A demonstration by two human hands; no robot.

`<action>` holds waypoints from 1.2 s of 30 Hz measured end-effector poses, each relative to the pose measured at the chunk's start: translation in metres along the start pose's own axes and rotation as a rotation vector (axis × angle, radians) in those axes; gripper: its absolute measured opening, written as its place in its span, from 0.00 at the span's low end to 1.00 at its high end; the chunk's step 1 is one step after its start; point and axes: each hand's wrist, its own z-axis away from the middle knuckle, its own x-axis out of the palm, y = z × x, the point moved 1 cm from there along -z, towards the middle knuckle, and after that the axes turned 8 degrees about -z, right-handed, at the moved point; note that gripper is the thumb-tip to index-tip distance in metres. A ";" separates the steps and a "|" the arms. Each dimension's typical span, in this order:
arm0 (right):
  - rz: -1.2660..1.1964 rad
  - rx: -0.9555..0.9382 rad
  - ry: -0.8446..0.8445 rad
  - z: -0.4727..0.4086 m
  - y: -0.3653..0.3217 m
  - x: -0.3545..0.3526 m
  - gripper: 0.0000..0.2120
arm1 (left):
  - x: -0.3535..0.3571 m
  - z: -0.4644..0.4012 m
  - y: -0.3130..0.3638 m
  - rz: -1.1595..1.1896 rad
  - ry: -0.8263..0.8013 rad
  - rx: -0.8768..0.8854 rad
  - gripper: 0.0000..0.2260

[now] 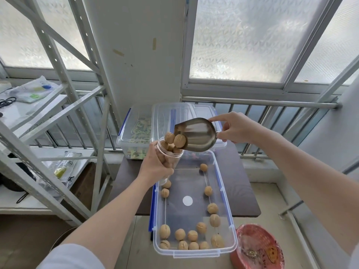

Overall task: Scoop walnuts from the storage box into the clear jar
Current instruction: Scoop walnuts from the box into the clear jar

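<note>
Walnuts (175,139) spilled from a tilted metal scoop (196,133) into the clear jar (172,154), with more scattered in the storage box (229,216) below. Left hand (155,166) gripped the jar; right hand (236,128) pinched the scoop's handle.

Dark brown table (239,183) in the middle, in front of a metal railing (262,102) and frosted windows (250,37). Second clear bin (134,133) at the far edge, blue latches, lid (186,113) leaning on top, green-yellow contents inside, can't tell what. White metal shelving (64,90) on the left: plastic bags (33,92) and black cord (7,101) on the upper shelf, more bagged items (62,167) below. Red round lid (258,247) lower right, just beside the table.
</note>
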 end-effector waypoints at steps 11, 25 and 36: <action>0.020 -0.079 0.110 0.006 0.002 0.013 0.24 | -0.004 -0.002 -0.003 -0.030 0.043 -0.049 0.40; 0.225 -0.196 0.179 0.010 -0.004 0.006 0.26 | -0.007 -0.005 0.007 0.020 0.042 -0.070 0.40; -0.253 -0.038 0.187 0.007 0.001 0.011 0.24 | -0.007 -0.005 0.008 0.039 0.031 -0.074 0.39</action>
